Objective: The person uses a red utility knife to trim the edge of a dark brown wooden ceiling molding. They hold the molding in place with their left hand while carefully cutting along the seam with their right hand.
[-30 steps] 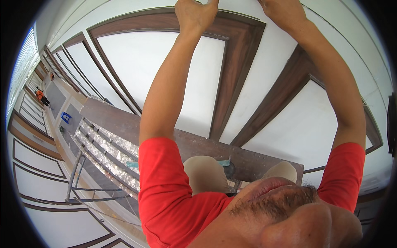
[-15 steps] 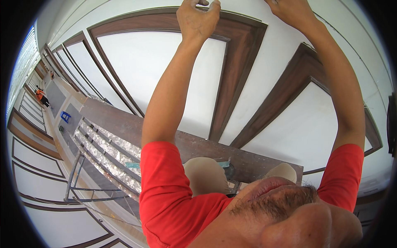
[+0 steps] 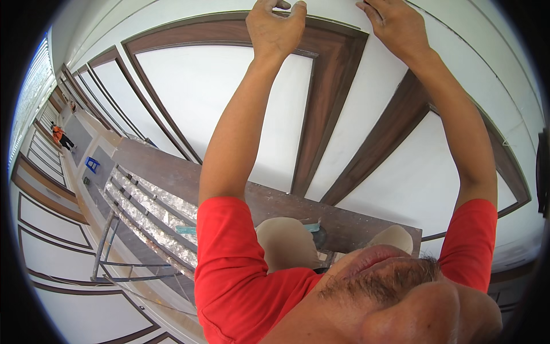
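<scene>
1. The left hand is cut by the top edge; whether anything is held in it cannot be told.
2. The right hand is clipped there too, and what is touched by it cannot be made out.
3. The teal strip is partly hidden by the left sleeve and a knee.
4. The distant person in orange is shown too small for detail.

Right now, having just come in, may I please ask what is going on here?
A person in a red shirt has both hands raised at a white wall. The left hand shows against the top edge of a brown frame; the right hand is to its right, fingers bent. I cannot tell whether either holds anything. A brown plank runs below.
</scene>
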A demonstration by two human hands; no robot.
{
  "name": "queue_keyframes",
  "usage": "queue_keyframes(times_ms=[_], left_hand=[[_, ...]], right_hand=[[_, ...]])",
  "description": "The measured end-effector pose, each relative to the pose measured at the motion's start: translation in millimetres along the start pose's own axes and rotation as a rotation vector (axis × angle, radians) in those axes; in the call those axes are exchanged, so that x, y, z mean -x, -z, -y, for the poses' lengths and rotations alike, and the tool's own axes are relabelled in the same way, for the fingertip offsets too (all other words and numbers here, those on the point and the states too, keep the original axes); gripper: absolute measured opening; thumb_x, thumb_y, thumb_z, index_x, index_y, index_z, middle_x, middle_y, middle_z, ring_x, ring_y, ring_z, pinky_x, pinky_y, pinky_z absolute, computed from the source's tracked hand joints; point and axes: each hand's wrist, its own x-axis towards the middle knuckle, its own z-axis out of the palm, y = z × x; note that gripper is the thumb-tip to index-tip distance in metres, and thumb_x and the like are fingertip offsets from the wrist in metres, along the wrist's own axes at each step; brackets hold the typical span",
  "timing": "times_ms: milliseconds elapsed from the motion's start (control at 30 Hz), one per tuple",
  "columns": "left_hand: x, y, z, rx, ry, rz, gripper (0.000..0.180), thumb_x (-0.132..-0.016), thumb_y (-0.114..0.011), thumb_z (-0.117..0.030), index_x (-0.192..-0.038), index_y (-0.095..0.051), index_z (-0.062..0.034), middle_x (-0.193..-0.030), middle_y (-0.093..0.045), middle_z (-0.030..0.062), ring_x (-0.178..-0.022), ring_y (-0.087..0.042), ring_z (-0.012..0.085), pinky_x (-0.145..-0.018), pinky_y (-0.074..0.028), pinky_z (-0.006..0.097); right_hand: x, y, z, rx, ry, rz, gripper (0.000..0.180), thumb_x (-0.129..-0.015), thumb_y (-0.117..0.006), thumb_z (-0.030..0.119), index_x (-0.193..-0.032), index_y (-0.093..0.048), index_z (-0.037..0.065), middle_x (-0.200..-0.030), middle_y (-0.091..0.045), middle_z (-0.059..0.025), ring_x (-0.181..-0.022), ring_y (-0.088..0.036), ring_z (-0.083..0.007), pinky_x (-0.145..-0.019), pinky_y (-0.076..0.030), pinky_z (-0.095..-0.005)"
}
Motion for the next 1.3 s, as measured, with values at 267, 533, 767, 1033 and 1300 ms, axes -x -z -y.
queue_keyframes(times_ms=[267,533,767,1033,1300], left_hand=[[-31.0,-10.8,-6.3,-0.053,0.002,0.038,0.048,-0.085,-0.074,-0.029,-0.12,-0.073,0.0029,-0.094,-0.072,0.0179,-0.086,-0.069,0.0314,-0.085,-0.054,0.041],[-29.7,-16.3,-7.5,-0.028,0.088,0.134,0.05,-0.085,-0.075,-0.028,-0.124,-0.071,0.003,-0.093,-0.072,0.018,-0.084,-0.069,0.03,-0.086,-0.054,0.04],[-26.8,-13.7,-3.8,-0.009,0.184,0.157,0.051,-0.085,-0.076,-0.027,-0.127,-0.07,0.0011,-0.094,-0.072,0.0165,-0.083,-0.068,0.0268,-0.085,-0.054,0.039],[-29.6,-18.4,-6.5,-0.033,0.147,0.125,0.051,-0.086,-0.076,-0.027,-0.129,-0.07,-0.001,-0.096,-0.073,0.0159,-0.081,-0.069,0.0261,-0.085,-0.054,0.039],[-29.9,-17.6,-2.8,-0.027,0.125,0.123,0.049,-0.086,-0.076,-0.026,-0.128,-0.07,-0.0014,-0.098,-0.072,0.016,-0.083,-0.068,0.0284,-0.085,-0.054,0.04]], right_hand=[[-13.8,25.6,2.4,0.021,-0.008,0.102,0.033,-0.097,-0.066,0.023,-0.127,-0.071,0.011,-0.085,-0.069,-0.0193,-0.074,-0.066,-0.0365,-0.069,-0.054,-0.0461],[-18.5,20.9,-5.1,-0.027,-0.058,0.137,0.033,-0.098,-0.065,0.024,-0.125,-0.072,0.007,-0.098,-0.073,-0.0219,-0.087,-0.069,-0.0401,-0.082,-0.055,-0.0455],[-55.8,45.8,-14.0,-0.192,-0.172,0.406,0.033,-0.099,-0.066,0.024,-0.126,-0.073,0.008,-0.117,-0.074,-0.0204,-0.101,-0.071,-0.0367,-0.09,-0.054,-0.0413],[-67.9,75.5,-2.4,-0.284,-0.14,0.52,0.031,-0.1,-0.066,0.022,-0.129,-0.073,0.014,-0.123,-0.074,-0.013,-0.107,-0.071,-0.0279,-0.097,-0.054,-0.0401],[-60.9,65.3,-3.3,-0.175,-0.136,0.427,0.035,-0.099,-0.068,0.027,-0.129,-0.071,0.01,-0.124,-0.073,-0.0168,-0.109,-0.07,-0.0346,-0.098,-0.054,-0.0423]])
